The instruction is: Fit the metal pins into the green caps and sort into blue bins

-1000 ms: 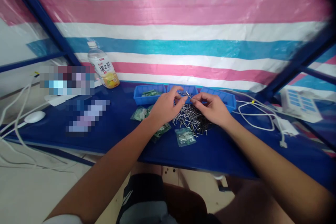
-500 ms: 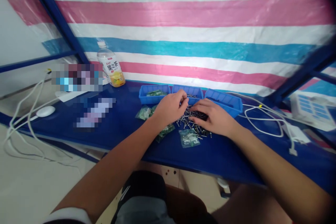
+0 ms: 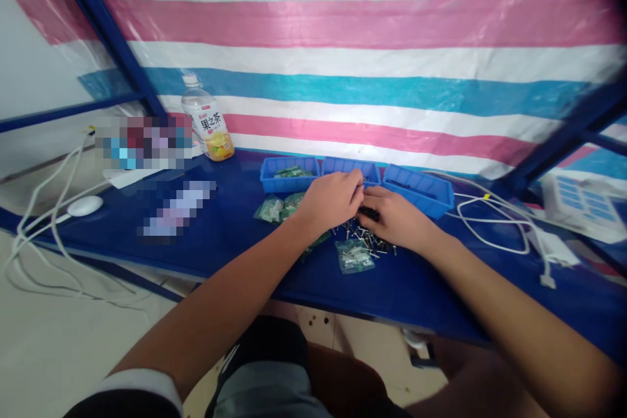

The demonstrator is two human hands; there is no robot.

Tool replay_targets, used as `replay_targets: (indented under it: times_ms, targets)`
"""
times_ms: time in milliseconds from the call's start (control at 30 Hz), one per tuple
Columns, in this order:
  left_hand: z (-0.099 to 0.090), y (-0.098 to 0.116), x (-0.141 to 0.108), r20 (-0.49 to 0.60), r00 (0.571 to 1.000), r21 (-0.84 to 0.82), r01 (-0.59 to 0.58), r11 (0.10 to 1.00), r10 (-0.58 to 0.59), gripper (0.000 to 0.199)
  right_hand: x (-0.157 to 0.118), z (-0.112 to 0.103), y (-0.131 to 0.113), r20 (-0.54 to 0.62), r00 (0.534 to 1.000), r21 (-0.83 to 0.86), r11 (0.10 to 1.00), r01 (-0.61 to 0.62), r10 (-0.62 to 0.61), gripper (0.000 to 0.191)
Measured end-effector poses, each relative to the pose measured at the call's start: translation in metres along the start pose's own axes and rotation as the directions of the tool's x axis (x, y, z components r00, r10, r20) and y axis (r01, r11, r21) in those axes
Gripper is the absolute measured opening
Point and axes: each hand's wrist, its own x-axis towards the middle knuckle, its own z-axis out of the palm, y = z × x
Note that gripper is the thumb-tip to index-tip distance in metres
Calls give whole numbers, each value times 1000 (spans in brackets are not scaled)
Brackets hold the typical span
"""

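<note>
Over a loose pile of metal screws my two hands meet, fingertips close together. My left hand has its fingers curled in a pinch; what lies between them is hidden. My right hand is curled round several dark screws. Behind the hands stand a left blue bin with green-tinted packets in it, a middle blue bin, partly covered by my left hand, and a right blue bin. A small clear bag of parts lies in front of the pile, and more packets lie left of it.
A drink bottle stands at the back left of the blue table. Near it are blurred-out items and a white round object with cables. White cables, a white adapter and a white-and-blue box are at the right.
My left hand has moved a little right, and my right hand has moved slightly left. The fingers of my right hand have closed round dark screws.
</note>
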Motion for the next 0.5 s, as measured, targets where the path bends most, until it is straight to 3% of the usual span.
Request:
replay_targets:
  times_ms: [167,367,500]
  targets:
    - [-1,-4,3,18,999,28,27,999,-27,21,17,-7,-5,63,997,-38,998,-40,42,20]
    - [1,-16,2,-30,997,51,70,996,-68,23,41,-13,-9,181,961,-104,976,-191,207,19]
    - [2,-23,2,-76,994,25,81,996,-79,20,43,-6,-8,119,966,-107,970,-218,230,17]
